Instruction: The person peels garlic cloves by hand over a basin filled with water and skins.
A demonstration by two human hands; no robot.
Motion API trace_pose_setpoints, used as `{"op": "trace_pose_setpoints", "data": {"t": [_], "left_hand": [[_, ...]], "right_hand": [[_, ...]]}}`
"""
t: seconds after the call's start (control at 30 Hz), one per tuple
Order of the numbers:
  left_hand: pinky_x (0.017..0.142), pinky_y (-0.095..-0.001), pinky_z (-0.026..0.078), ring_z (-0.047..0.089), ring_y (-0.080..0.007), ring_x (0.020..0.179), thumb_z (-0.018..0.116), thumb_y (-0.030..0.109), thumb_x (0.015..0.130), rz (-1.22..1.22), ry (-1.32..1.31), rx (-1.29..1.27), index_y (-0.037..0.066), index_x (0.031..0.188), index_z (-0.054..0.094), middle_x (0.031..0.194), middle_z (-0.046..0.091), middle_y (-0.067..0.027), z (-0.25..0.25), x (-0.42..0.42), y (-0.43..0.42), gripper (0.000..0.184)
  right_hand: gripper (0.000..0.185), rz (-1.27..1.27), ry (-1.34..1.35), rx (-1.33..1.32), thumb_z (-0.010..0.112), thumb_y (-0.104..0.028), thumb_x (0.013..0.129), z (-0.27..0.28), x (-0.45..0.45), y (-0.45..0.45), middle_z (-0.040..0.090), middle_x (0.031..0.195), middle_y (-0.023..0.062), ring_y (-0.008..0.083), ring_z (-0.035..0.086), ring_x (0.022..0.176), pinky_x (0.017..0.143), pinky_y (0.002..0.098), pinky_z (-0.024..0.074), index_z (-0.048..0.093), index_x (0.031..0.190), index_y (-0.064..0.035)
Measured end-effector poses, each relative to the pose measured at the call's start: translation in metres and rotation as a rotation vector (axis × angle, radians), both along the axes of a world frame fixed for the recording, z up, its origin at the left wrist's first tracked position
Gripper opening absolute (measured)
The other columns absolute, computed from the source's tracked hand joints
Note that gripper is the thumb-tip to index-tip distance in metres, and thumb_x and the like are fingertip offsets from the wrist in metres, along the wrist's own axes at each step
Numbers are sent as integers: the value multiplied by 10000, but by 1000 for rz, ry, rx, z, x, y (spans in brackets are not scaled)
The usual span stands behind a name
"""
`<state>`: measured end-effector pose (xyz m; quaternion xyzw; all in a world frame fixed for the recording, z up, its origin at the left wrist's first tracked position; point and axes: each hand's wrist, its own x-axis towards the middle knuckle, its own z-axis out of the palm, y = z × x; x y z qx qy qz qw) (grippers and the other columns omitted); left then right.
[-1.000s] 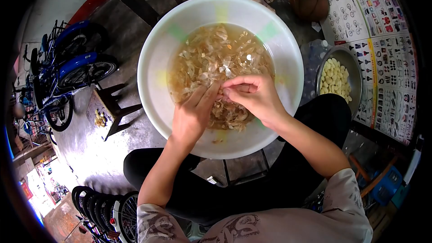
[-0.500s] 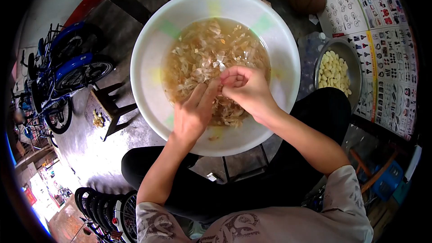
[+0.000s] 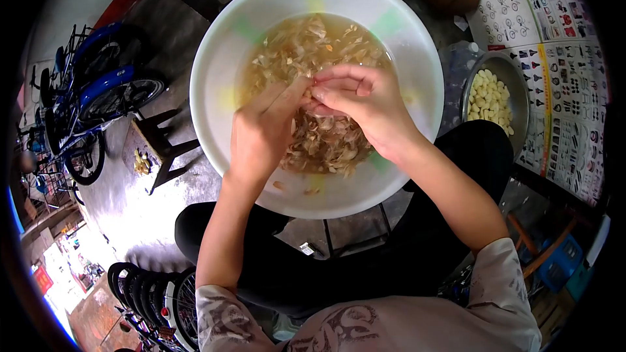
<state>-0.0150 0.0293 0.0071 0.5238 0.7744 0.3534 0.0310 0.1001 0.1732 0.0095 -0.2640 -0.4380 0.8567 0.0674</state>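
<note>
A wide white plastic basin [image 3: 417, 124] holds murky brownish water with many papery garlic skins [image 3: 326, 143] floating in it. Above its middle, my left hand [image 3: 261, 130] and my right hand [image 3: 372, 101] meet fingertip to fingertip. Both are closed in a pinch around a small garlic clove [image 3: 308, 96], mostly hidden by the fingers. To the right, past my knee, a metal bowl [image 3: 520, 101] contains a heap of pale peeled garlic cloves [image 3: 489, 99].
On the right lies a table covered with printed picture sheets [image 3: 567, 85]. A clear plastic bottle [image 3: 460, 58] is beside the metal bowl. Left of the basin stands a small wooden stool [image 3: 156, 146] with scraps on it. Several bicycles [image 3: 107, 98] fill the far left.
Both hands have shifted slightly up in view, still joined at the fingertips. My right hand's fingers have spread out more around the clove. The basin appears a little higher in view.
</note>
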Motion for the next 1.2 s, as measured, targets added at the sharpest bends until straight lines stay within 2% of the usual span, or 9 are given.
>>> {"op": "trace_pose_setpoints", "data": {"t": [0.43,0.53,0.73,0.83,0.93,1.0,1.03,1.13,1.2], "left_hand": [[579,-372,523,638,-271,674,638,-95,702,39,294,92,23,1080,684,810,637,-96,21,-20,11,398],[576,-307,497,619,-213,641,645,-105,794,75,275,106,21,1066,691,748,611,-131,29,-22,12,303],[523,-235,388,525,-90,630,587,34,953,228,-485,128,-38,1084,673,688,562,-17,31,-21,5,173],[546,-183,275,362,-24,611,521,218,1021,276,-988,212,-55,1110,658,690,462,48,35,-25,-2,318],[530,-195,231,304,-21,588,531,248,1011,259,-1302,291,-71,1115,636,669,393,68,34,-31,-14,352],[508,-208,202,239,-25,557,506,277,1019,248,-1321,270,-73,1121,559,660,296,76,36,-34,-19,369],[509,-208,200,235,-23,553,514,286,1015,217,-1327,248,-66,1102,563,660,291,79,37,-36,-22,366],[509,-208,199,221,-17,542,536,315,1002,190,-1311,218,-43,1042,568,658,285,87,38,-40,-27,362],[506,-213,186,210,-20,530,529,318,1001,221,-1320,250,1,986,567,649,279,92,37,-43,-28,320]], "right_hand": [[260,-91,62,160,625,45,846,24,-34,-4,690,933,128,161,704,808,761,251,586,632,1099,107],[258,-66,107,167,611,51,857,24,-40,-2,676,933,106,153,690,803,773,263,583,625,1108,106],[184,18,217,157,620,-2,890,17,-42,2,683,950,95,137,661,812,760,263,550,645,1064,55],[178,77,253,62,633,-29,904,17,-36,9,685,961,99,137,653,807,743,257,537,649,1071,30],[146,123,227,0,667,-77,911,20,-31,15,701,927,84,122,643,774,700,251,516,687,1029,8],[105,440,-140,876,692,-115,905,21,-31,18,716,866,59,91,642,759,688,256,509,732,947,-27],[64,434,-285,1065,712,-104,871,22,-31,11,712,791,41,132,663,729,690,276,518,757,891,-63],[107,375,60,1397,711,-60,833,-25,-23,-4,686,836,50,214,663,748,695,324,525,742,935,-79],[131,563,26,1400,693,-85,832,-38,-23,-22,602,991,54,244,637,908,771,393,529,702,962,-73]]}}
